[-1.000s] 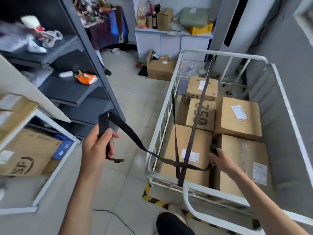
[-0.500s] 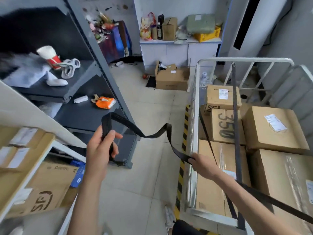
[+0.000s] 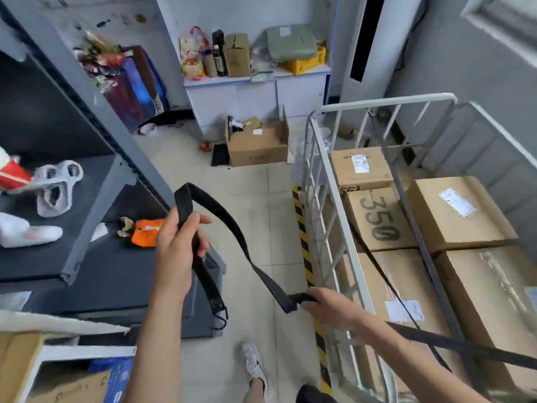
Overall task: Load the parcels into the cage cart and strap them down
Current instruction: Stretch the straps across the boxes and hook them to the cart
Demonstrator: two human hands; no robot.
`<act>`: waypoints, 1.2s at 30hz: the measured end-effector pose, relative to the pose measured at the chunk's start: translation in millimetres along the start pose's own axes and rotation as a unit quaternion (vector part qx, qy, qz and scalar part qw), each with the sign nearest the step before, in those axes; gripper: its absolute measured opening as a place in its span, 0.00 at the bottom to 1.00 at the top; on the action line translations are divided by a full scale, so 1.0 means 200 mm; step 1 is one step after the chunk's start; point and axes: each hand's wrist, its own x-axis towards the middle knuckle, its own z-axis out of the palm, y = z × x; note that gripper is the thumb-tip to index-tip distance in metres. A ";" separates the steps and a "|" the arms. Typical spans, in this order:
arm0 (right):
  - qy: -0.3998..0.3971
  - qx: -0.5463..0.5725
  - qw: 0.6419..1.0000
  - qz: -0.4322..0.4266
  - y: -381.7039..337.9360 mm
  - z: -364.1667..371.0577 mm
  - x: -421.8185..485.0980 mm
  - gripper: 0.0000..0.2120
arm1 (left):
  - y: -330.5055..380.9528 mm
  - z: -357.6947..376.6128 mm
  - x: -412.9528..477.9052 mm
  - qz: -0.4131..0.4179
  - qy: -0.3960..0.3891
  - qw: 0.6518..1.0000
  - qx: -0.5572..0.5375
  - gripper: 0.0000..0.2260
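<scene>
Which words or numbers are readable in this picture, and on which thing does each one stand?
"350": large black digits on top of the brown box in the cage cart.
Black print on the side of the rear box: half hidden, not surely readable.
White shipping labels: too small to read.
Print on the carton at lower left: blurred.

Tiled floor aisle (image 3: 261,234) free between dark grey metal shelving (image 3: 122,158) and white steel cage cart (image 3: 328,175); black straps (image 3: 465,347) cross cart's top.
</scene>
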 end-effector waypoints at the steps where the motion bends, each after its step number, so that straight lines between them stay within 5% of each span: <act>1: 0.020 0.008 1.000 0.007 -0.04 -0.03 0.04 0.08 | 0.00 -0.01 0.12 0.003 -0.019 1.000 -0.001 0.07; 13: 0.213 0.027 0.970 0.115 -0.14 -0.56 0.35 0.08 | 0.00 0.26 1.17 -0.025 -0.134 0.989 -0.060 0.07; 21: 0.215 0.043 0.963 0.156 -0.03 -1.16 0.74 0.07 | -0.09 0.67 1.95 -0.067 -0.119 0.982 -0.129 0.10; 28: 0.208 0.108 0.966 0.111 -0.19 -1.82 1.09 0.08 | -0.16 1.05 2.73 -0.057 -0.185 0.981 0.027 0.23; 33: 0.189 0.127 0.968 0.109 -0.32 -2.19 1.38 0.10 | -0.24 1.24 3.27 -0.051 -0.177 0.976 0.114 0.23; 36: 0.180 0.143 0.968 0.097 -0.36 -2.37 1.58 0.09 | -0.30 1.38 3.55 -0.030 -0.273 0.937 0.214 0.25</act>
